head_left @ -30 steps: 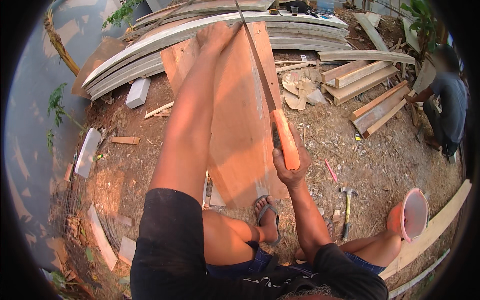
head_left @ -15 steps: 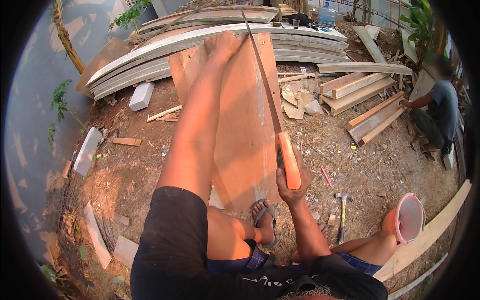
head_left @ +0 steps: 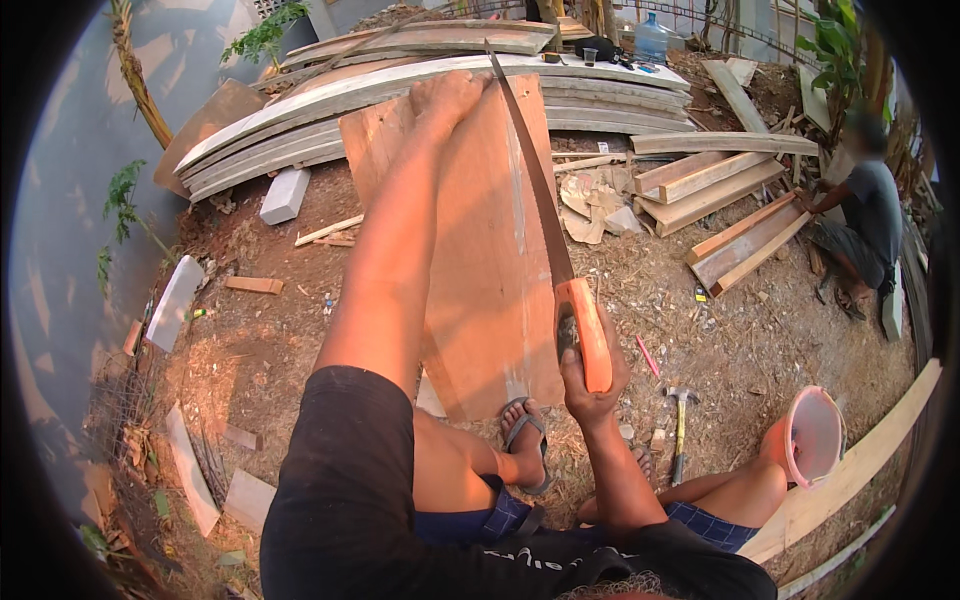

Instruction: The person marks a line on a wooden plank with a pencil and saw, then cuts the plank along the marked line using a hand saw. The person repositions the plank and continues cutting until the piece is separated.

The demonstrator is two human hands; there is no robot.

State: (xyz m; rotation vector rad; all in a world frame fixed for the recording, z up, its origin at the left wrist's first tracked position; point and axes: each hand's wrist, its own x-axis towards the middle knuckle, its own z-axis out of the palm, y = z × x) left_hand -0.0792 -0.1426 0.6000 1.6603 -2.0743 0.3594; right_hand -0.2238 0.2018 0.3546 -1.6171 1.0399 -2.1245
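Observation:
A reddish-brown plywood sheet (head_left: 470, 260) slopes away from me, its far end resting on a stack of boards. My right hand (head_left: 597, 375) is wrapped round the orange handle of a handsaw (head_left: 533, 175). The long, thin blade runs forward along the sheet's right side, its tip past the far edge, close to a pale line down the sheet. At the far edge, my left hand (head_left: 447, 98) is closed and bears on the plywood left of the blade; its fingertips are mostly hidden.
Stacked boards (head_left: 610, 98) lie across the back. On the right, a person (head_left: 868, 205) crouches by a wooden trough (head_left: 745, 245). Near my right knee are a hammer (head_left: 680, 425), a pink marker-like stick (head_left: 647, 356) and an orange bucket (head_left: 812, 440). White blocks (head_left: 285, 195) lie left.
My right hand has drawn the saw back toward me, and the blade tip sits nearer the sheet's far edge. My left hand stays in place. The crouching person has shifted slightly.

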